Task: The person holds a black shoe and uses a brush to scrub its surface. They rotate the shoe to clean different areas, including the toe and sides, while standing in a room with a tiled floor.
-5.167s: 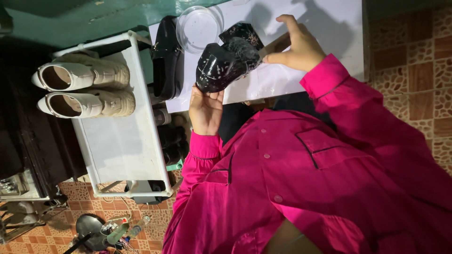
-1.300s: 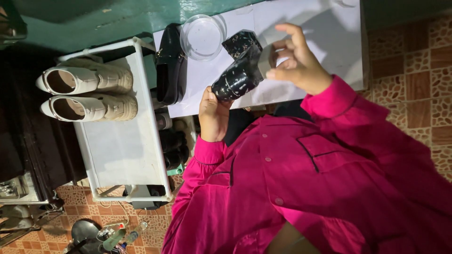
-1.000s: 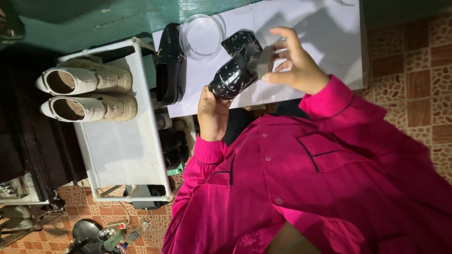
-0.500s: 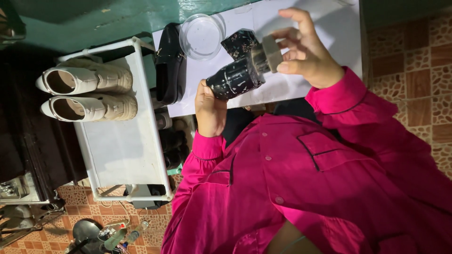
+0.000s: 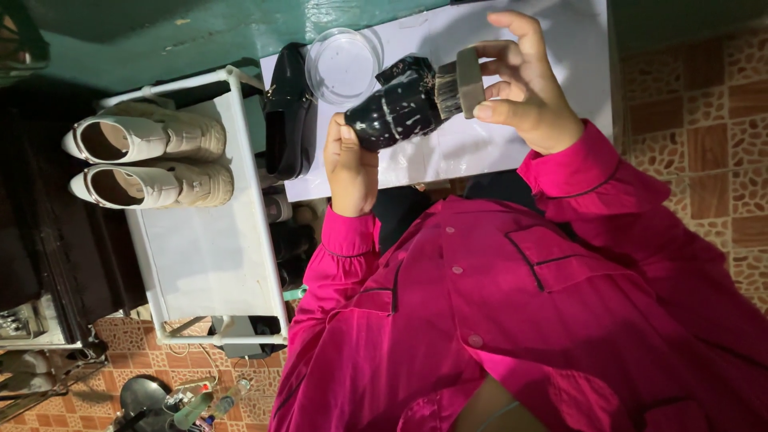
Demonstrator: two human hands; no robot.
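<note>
My left hand (image 5: pixel 352 164) grips a glossy black shoe (image 5: pixel 396 108) by its lower end and holds it up over a white sheet (image 5: pixel 512 144). Whitish smears streak the shoe's surface. My right hand (image 5: pixel 524 84) is closed on a small wooden-backed brush (image 5: pixel 456 84), whose bristles press against the upper end of the shoe. Both sleeves are magenta.
A second black shoe (image 5: pixel 288 120) lies on the sheet's left edge beside a round clear dish (image 5: pixel 344 64). A white rack (image 5: pixel 212 264) on the left carries a pair of white shoes (image 5: pixel 148 160). Brown patterned floor tiles (image 5: pixel 712 144) lie to the right. Small bottles (image 5: pixel 204 404) stand at the bottom left.
My right hand has lifted slightly and set the brush's bristles against the shoe's upper end. My left hand has turned the shoe a little while still holding it.
</note>
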